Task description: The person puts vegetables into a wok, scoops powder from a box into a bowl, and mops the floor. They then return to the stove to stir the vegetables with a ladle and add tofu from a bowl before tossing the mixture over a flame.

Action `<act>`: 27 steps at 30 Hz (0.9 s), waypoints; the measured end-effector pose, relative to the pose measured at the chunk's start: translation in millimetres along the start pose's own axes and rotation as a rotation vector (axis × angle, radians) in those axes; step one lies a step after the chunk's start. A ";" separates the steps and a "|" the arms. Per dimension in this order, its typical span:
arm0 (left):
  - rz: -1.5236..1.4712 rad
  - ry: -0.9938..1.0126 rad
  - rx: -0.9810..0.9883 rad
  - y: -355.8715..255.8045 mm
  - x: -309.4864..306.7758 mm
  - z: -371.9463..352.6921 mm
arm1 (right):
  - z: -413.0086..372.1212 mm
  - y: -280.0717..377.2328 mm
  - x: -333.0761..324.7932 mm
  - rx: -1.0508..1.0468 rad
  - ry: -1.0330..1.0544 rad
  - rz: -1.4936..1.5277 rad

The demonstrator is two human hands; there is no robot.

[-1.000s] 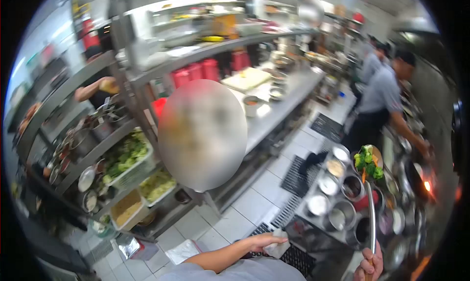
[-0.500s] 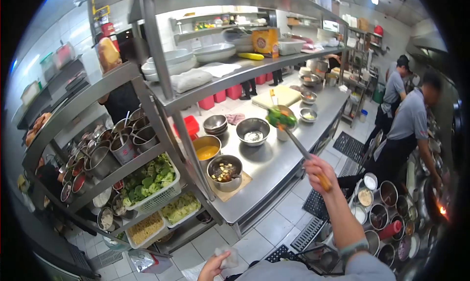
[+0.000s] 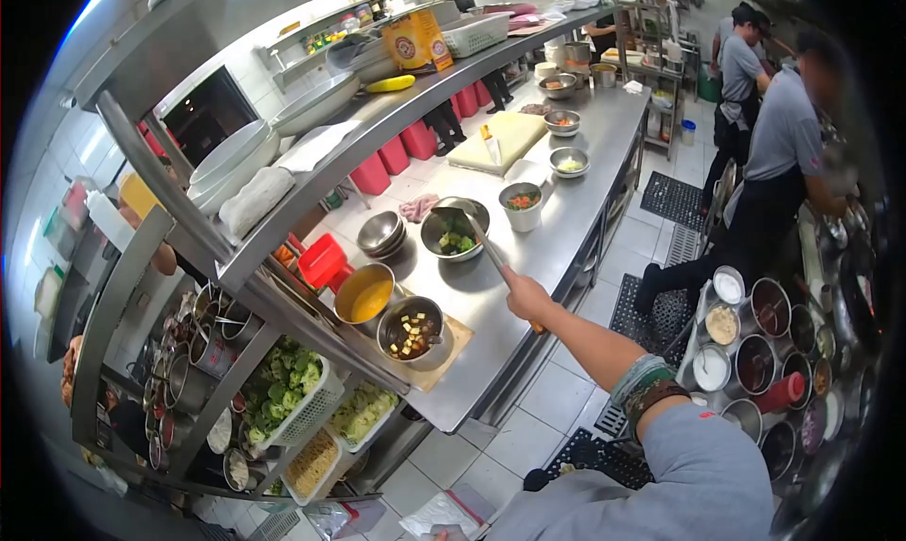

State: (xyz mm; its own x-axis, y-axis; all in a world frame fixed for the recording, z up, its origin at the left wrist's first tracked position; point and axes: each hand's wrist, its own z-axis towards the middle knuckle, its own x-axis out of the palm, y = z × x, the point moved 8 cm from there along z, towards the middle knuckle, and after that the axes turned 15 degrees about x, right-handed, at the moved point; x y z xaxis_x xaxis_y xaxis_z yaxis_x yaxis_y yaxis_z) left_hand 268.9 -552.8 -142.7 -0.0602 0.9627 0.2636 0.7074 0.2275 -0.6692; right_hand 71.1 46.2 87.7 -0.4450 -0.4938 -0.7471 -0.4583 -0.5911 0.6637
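Note:
My right hand (image 3: pixel 531 300) is wrapped round the wooden handle of a long metal ladle (image 3: pixel 493 250). The ladle's head is tipped down inside a steel bowl (image 3: pixel 461 258) on the counter, where green vegetable pieces (image 3: pixel 459 243) lie. Close to the bowl stand a white tub (image 3: pixel 525 223) of chopped vegetables and some stacked steel bowls (image 3: pixel 380 230). Only a sliver of my left hand (image 3: pixel 444 534) shows at the bottom edge; its fingers are mostly cut off, so I cannot see what it holds.
A pot of yellow liquid (image 3: pixel 365 275) and a pot with pale cubes (image 3: pixel 411 302) stand at the counter's near end. Above runs a steel shelf (image 3: pixel 415 93) with plates. Sauce pots (image 3: pixel 755 364) crowd the right side, where co-workers (image 3: pixel 779 135) stand.
The ladle has swung left and down from above the white tub into the steel bowl, and greens now lie there. My left hand has dropped almost out of view. The camera has turned.

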 end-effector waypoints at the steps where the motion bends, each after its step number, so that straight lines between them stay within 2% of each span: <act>1: 0.022 0.021 0.006 -3.8 5.5 1.2 | -4.8 3.6 -2.9 -0.031 -0.048 0.005; 5: 0.102 0.129 0.039 -22.1 27.1 14.8 | -13.1 28.5 -30.2 -0.006 -0.133 0.118; 7: 0.142 0.197 0.067 -34.3 42.9 22.6 | -10.9 34.9 -37.1 0.205 0.182 0.570; 8: 0.160 0.229 0.086 -42.4 53.2 27.3 | -11.2 39.4 -40.5 0.200 0.161 0.573; 10: 0.203 0.268 0.115 -63.1 79.2 27.1 | -15.0 41.8 -34.2 0.306 0.275 0.965; 11: 0.229 0.275 0.124 -75.2 94.5 24.9 | -16.1 43.8 -39.3 0.299 0.256 0.966; 13: 0.291 0.293 0.128 -86.8 106.8 25.9 | -26.8 43.3 -46.4 0.361 0.347 1.472; 15: 0.275 0.353 0.129 -90.8 124.0 37.2 | -48.2 37.8 -49.5 0.332 0.454 1.756; 17: 0.285 0.452 0.145 -101.2 160.9 15.4 | -84.4 39.1 -61.8 0.153 0.724 2.019; 18: 0.285 0.508 0.168 -104.1 174.8 6.5 | -109.6 38.8 -74.2 0.076 0.774 2.115; 21: 0.452 0.567 -0.015 -76.2 174.9 32.3 | -208.7 38.4 -123.6 -0.203 0.870 2.292; 25: 0.482 0.829 -0.078 -54.0 245.2 -5.8 | -358.5 12.1 -196.2 -0.304 0.525 2.242; 27: 0.539 1.008 -0.125 -42.2 289.0 -40.2 | -434.0 -16.3 -231.9 -0.293 0.249 2.133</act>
State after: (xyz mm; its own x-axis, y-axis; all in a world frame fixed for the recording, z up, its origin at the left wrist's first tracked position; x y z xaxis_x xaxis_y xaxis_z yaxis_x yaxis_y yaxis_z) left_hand 250.0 -290.0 -10.4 0.8226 0.3631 0.4376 0.5381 -0.2486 -0.8054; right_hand 515.6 -106.5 234.1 0.1080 -0.3967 0.9116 0.5714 0.7751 0.2696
